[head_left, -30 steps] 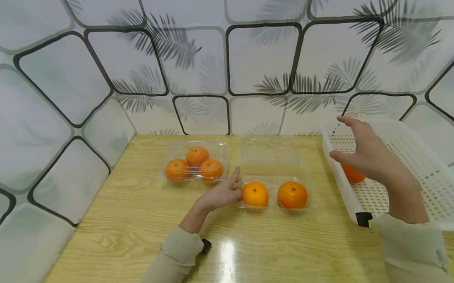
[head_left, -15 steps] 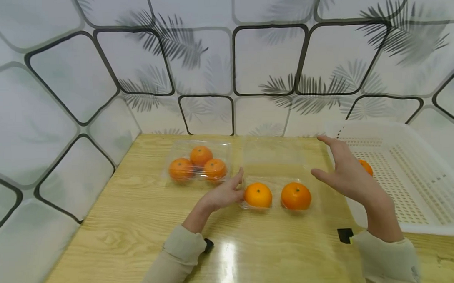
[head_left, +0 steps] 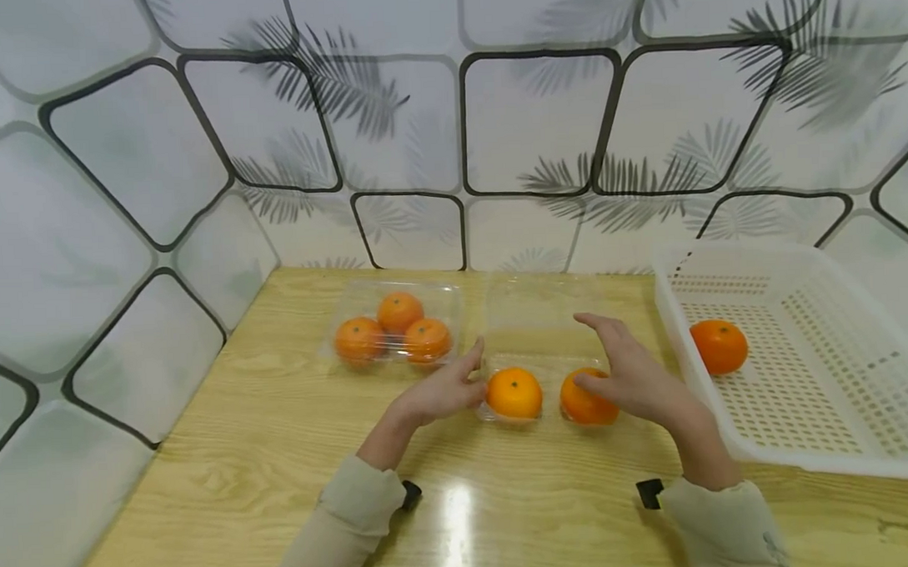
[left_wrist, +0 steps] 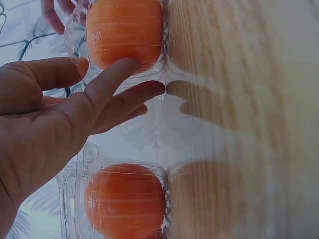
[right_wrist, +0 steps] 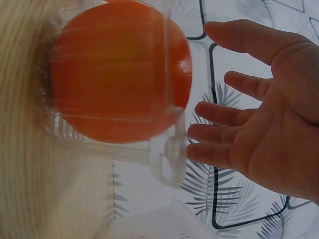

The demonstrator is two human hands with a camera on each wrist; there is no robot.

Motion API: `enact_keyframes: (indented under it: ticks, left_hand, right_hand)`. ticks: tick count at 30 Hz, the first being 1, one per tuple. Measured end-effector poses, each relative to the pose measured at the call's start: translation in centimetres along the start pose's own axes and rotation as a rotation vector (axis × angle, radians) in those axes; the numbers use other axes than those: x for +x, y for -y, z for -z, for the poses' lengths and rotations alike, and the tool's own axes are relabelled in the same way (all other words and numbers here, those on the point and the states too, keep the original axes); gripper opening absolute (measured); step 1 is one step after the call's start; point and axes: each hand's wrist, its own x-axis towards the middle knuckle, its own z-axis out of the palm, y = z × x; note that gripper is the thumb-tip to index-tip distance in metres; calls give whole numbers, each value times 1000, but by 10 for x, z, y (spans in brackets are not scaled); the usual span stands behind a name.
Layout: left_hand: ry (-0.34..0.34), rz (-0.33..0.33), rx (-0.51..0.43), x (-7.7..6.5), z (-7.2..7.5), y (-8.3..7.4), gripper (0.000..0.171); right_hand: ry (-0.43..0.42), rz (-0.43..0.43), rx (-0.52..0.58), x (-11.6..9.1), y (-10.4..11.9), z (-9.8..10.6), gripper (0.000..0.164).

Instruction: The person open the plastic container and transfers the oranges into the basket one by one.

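An uncovered clear plastic clamshell box, its lid (head_left: pixel 542 301) folded back, holds two oranges side by side. My left hand (head_left: pixel 443 392) is at the box's left end, its extended fingertips right beside the left orange (head_left: pixel 514 393). In the left wrist view those fingers (left_wrist: pixel 112 82) overlap the box wall. My right hand (head_left: pixel 638 381) hovers at the right orange (head_left: pixel 589 404), thumb overlapping it in the head view. From the right wrist, the palm (right_wrist: pixel 279 134) shows nothing in it, with fingers spread and apart from that orange (right_wrist: pixel 119 74).
A second clear box (head_left: pixel 443 296) with three oranges stands to the left, its lid down. At the right, a white perforated basket (head_left: pixel 677 334) contains one orange (head_left: pixel 719 347). A patterned wall (head_left: pixel 407 231) rises behind the wooden table (head_left: pixel 227 458).
My right hand has moved left from over the basket to the right orange in the uncovered box, bringing the basket's orange into full view. My left hand stays at the box.
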Motion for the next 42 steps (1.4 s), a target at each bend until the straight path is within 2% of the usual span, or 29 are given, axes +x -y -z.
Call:
enact_keyframes:
  ticks: [9,20,24,31,42]
  left_hand:
    - [1,-9,11,-4,2,-2,76]
    - [-12,-19,24,-5,5,-5,77]
    - [-5,-10,3,-6,4,-6,79]
    - [-8,7,-14,-5,2,-5,78]
    - [-11,12,3,-1,-4,0,77]
  right_hand:
    - [35,11,-5,-2,-1,-1,80]
    - [147,-8,-32,-1,0,1,76]
    - [160,-5,-46,-1,0,0,74]
    - [199,12,-97,0,-2,-5,59]
    - [231,-31,-113,-1,-9,-15,59]
